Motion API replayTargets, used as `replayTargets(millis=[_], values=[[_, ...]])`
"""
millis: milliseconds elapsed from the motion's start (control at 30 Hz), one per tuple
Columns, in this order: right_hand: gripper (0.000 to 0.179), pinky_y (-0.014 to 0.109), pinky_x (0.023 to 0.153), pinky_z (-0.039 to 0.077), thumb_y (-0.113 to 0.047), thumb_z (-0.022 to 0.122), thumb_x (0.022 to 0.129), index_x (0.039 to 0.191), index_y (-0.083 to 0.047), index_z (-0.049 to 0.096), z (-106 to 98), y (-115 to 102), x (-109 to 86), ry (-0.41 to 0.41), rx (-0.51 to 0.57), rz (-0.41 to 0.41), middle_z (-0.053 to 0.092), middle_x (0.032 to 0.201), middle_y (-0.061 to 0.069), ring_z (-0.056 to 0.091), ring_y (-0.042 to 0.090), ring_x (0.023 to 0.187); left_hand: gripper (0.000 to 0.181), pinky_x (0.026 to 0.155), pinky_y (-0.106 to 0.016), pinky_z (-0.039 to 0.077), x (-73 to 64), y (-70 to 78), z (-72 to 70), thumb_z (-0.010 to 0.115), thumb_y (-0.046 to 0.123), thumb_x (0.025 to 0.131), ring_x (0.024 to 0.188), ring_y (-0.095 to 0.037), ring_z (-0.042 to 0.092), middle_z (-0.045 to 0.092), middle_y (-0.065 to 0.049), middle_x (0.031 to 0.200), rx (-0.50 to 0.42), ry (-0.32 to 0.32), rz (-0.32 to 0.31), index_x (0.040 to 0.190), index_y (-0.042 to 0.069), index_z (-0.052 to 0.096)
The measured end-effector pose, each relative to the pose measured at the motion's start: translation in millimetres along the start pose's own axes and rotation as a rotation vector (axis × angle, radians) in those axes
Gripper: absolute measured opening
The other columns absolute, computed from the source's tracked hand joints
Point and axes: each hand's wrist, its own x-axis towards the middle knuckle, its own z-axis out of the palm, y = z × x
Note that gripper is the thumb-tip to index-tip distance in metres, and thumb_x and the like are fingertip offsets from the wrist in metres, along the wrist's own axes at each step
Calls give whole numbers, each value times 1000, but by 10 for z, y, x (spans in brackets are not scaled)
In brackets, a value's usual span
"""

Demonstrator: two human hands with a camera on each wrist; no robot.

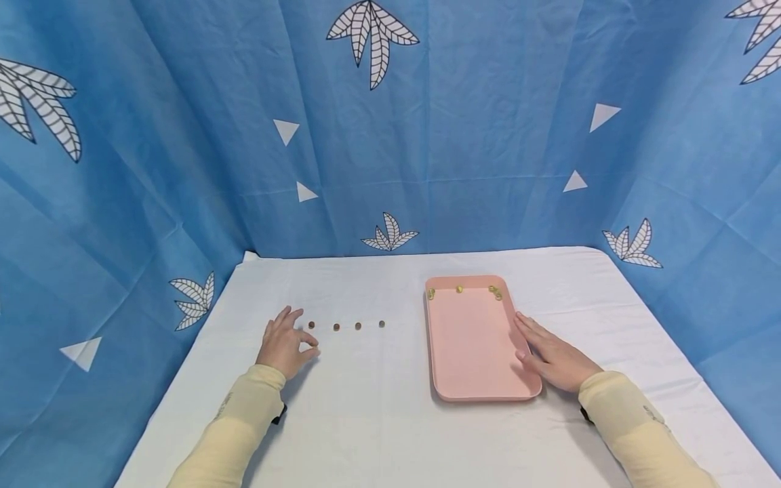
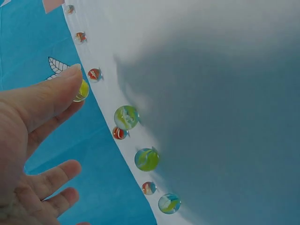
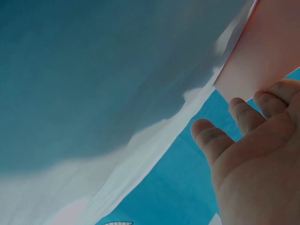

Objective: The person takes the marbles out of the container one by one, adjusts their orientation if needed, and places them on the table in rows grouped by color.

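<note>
My left hand (image 1: 285, 344) is over the left side of the table. Its thumb and index finger pinch a yellow marble (image 2: 83, 91), while the other fingers spread apart. Beyond this hand, red-streaked marbles (image 2: 94, 75) form a row on the cloth. Green-and-yellow marbles (image 2: 146, 159) lie closer, largely covered by the hand in the head view. On the right, my right hand (image 1: 558, 359) rests at the long side of a pink tray (image 1: 478, 346), fingers extended along its rim and thumb over the inside. Several yellowish marbles (image 1: 459, 289) sit along the tray's far end.
A white cloth (image 1: 378, 434) covers the table. Blue curtains (image 1: 488, 135) with leaf and triangle prints enclose its back and sides. The tray's raised walls stand to the right of the marble row.
</note>
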Motion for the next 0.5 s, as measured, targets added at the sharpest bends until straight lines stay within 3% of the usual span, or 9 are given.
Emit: replayTargets(millis=[500], values=[[69, 54, 110, 25, -47, 47, 99, 153, -11, 23, -14, 3, -6, -4, 3, 2, 18, 159, 6, 22, 34, 143, 15, 103, -72, 18, 2, -15, 76, 88, 20, 66, 136, -46, 26, 48, -24, 137, 33, -23, 6, 77, 15, 79]])
